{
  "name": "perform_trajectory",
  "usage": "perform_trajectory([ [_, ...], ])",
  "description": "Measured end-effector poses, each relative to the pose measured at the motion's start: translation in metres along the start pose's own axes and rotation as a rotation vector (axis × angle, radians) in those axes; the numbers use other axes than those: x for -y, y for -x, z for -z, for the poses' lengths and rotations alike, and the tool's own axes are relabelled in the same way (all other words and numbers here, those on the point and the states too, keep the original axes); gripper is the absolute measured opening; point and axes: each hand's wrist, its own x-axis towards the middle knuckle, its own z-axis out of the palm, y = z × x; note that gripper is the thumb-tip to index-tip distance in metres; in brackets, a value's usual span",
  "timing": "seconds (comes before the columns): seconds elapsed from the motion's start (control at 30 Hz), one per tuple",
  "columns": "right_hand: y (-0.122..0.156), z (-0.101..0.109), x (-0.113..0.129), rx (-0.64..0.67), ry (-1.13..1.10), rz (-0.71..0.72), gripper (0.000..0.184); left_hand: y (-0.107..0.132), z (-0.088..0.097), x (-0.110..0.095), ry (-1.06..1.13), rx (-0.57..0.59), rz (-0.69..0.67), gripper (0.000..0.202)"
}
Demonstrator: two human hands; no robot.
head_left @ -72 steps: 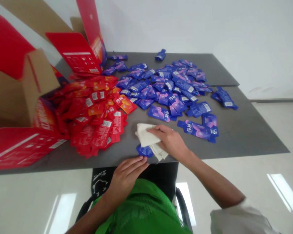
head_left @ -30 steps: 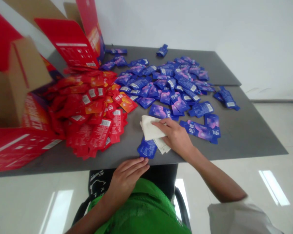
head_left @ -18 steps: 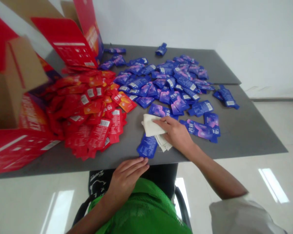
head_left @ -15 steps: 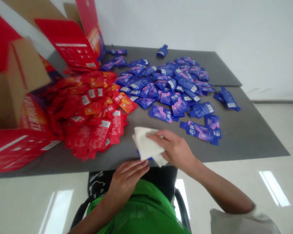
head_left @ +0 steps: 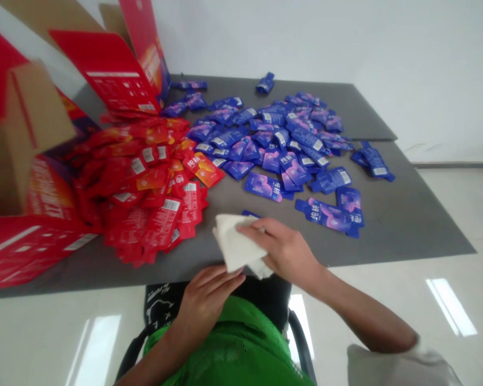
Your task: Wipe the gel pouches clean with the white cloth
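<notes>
Both hands are sitting close together by the near edge of the grey table (head_left: 402, 220). The right hand (head_left: 285, 252) is gripping a folded cloth (head_left: 235, 244), and the folds seem to be making it a thick, soft pad. The left hand (head_left: 209, 289) is lying flat with its fingers close together, and it is not gripping anything that is showing. Perhaps it is lying there so that things are not sliding off. The cloth is hiding its fingertips a bit, so I cannot tell what they are touching.

1 blue packet (head_left: 250, 213) is mostly hiding behind the cloth and the right hand, with only a little bit peeking out.

2 big red boxes, a near box (head_left: 48, 244) and a far box (head_left: 108, 86), are standing on the left with their flaps sticking out. Brown card is showing inside the near box, but I cannot see what it is holding. Lots of red packets (head_left: 145, 182) are lying heaped beside the boxes. Lots of blue packets (head_left: 282, 134) are lying in a looser pile next to them.
</notes>
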Motion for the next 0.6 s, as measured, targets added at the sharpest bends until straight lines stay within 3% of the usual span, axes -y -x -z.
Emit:
perform_trajectory([
  [0.07,0.010,-0.010,0.014,0.066,-0.069,0.088,0.047,0.000,0.000,-0.001,-0.012,-0.030,0.008,0.021],
  [0.13,0.008,-0.016,0.012,0.098,-0.090,0.073,0.043,-0.001,0.001,-0.001,-0.005,-0.021,0.015,0.021],
  [0.33,-0.026,0.004,-0.037,-0.005,0.105,-0.132,0.057,-0.005,0.004,0.001,0.009,0.031,-0.012,0.030],
  [0.47,-0.007,0.004,-0.012,-0.063,0.041,-0.036,0.062,-0.002,0.001,0.001,-0.003,0.022,0.000,0.028],
  [0.6,0.011,-0.014,0.015,0.060,-0.066,0.121,0.045,0.001,0.000,0.000,-0.038,0.002,0.025,0.022],
])
